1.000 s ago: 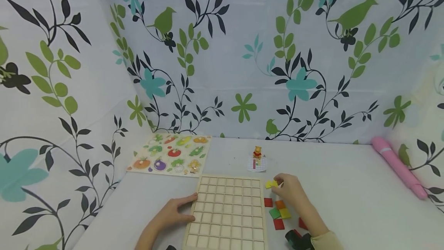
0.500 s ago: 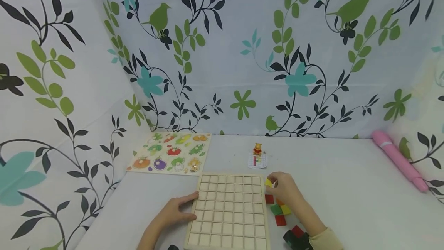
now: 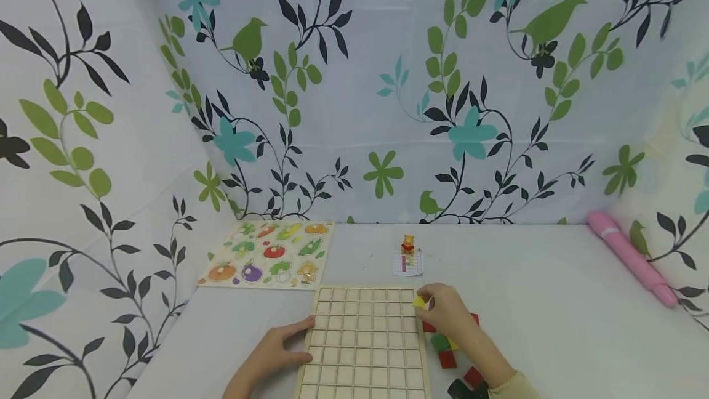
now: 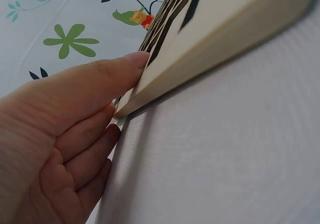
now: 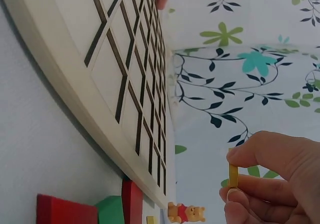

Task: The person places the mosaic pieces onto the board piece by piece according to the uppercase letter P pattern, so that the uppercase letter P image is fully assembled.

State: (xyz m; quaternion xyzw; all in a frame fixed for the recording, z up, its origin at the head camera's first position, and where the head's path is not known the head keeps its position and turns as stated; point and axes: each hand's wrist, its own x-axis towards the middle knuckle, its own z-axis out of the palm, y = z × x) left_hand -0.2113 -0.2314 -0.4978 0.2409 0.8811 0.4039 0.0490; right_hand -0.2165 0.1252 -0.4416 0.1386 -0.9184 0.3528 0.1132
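Note:
A pale wooden board (image 3: 354,343) with a grid of square recesses lies on the white table. My left hand (image 3: 277,350) touches its left edge, thumb and fingers spread; in the left wrist view the thumb (image 4: 100,79) rests on the rim. Above the board's far right corner, my right hand (image 3: 445,313) pinches a small yellow square tile (image 5: 233,174) between thumb and fingers, seen edge-on in the right wrist view. Right of the board lie loose tiles, among them a red tile (image 3: 447,359) and a green tile (image 3: 440,342), partly hidden by the right arm.
A small bear figure (image 3: 408,245) stands on a printed grid card (image 3: 408,266) behind the board. A vegetable puzzle board (image 3: 252,257) lies at the back left. A pink stick-like object (image 3: 631,257) lies at the right. Dark cylindrical things (image 3: 458,390) sit near the right forearm.
My right hand has moved left with the yellow tile, from beside the board to its far right corner. The left hand stays at the board's left edge.

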